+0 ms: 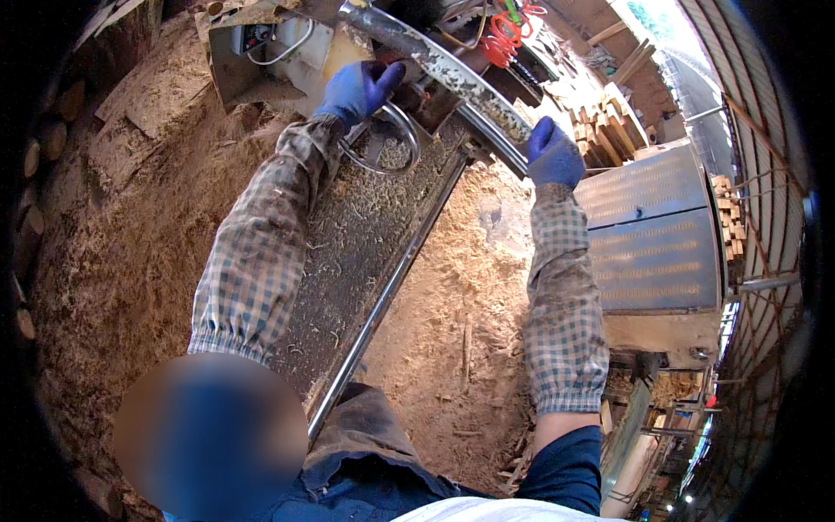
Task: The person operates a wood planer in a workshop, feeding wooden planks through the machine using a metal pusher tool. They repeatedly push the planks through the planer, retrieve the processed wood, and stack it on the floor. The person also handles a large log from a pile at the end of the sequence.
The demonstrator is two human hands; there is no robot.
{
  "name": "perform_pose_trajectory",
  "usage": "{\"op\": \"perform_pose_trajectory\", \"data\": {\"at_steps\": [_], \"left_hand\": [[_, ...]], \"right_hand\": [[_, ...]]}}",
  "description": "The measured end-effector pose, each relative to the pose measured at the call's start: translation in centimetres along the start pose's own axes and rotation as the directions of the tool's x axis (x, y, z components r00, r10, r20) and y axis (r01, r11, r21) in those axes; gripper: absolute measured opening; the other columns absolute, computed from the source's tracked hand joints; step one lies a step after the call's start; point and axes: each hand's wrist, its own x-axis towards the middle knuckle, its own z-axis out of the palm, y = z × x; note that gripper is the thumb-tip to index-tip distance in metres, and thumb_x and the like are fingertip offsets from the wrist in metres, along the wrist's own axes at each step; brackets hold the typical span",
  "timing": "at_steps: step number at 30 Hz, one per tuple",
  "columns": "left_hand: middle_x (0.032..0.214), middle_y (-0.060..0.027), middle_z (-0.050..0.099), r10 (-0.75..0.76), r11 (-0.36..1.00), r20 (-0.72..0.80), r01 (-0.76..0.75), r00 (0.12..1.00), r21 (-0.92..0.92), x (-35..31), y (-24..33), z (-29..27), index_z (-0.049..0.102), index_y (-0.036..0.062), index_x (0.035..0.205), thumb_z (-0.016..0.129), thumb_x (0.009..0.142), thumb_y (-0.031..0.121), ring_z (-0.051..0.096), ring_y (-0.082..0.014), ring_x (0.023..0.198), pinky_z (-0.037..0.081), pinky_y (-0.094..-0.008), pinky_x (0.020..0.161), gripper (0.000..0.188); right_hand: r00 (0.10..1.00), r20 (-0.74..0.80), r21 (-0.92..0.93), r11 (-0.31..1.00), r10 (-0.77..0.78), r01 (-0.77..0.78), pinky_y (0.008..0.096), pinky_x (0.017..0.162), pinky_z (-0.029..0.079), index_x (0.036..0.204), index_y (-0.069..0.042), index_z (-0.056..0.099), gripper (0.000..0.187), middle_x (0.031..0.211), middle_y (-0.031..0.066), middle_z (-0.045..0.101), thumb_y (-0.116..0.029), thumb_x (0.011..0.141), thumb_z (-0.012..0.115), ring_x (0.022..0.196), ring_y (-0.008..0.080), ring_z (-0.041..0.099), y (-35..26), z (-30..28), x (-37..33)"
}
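My left hand, in a blue-purple glove, is closed at the upper left of a chrome handwheel, covering part of its rim. Its thumb side points right, toward a worn metal bar with flaking paint that slants down to the right. At that bar's lower right end is my right hand, gloved alike and curled against it; its fingers are partly hidden. Both forearms wear dusty checked sleeve covers. Below the bar, a bright steel rail runs beside a dark bed strewn with wood shavings.
Sawdust covers the ground on both sides. A grey metal cabinet stands right of my right arm, with stacked wood pieces behind it. A red coiled hose hangs beyond the bar. An open control box is at upper left.
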Motion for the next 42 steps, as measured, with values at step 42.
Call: {"op": "perform_pose_trajectory", "data": {"at_steps": [42], "left_hand": [[0.079, -0.0110, 0.072, -0.036, 0.987, -0.162, 0.010, 0.986, -0.161, 32.3, -4.5, 21.6, 0.079, 0.0110, 0.096, 0.049, 0.100, 0.057, 0.068, -0.0238, 0.075, 0.052, -0.0371, 0.073, 0.054]], "right_hand": [[1.000, 0.017, -0.024, 1.000, -0.007, 0.007, 0.0513, 0.077, 0.058, 0.097, -0.011, 0.074, 0.054, 0.092, 0.0185, 0.074, -0.047, 0.105, 0.036, 0.088, 0.0363, 0.074, 10.1, 21.8, 29.5]]}}
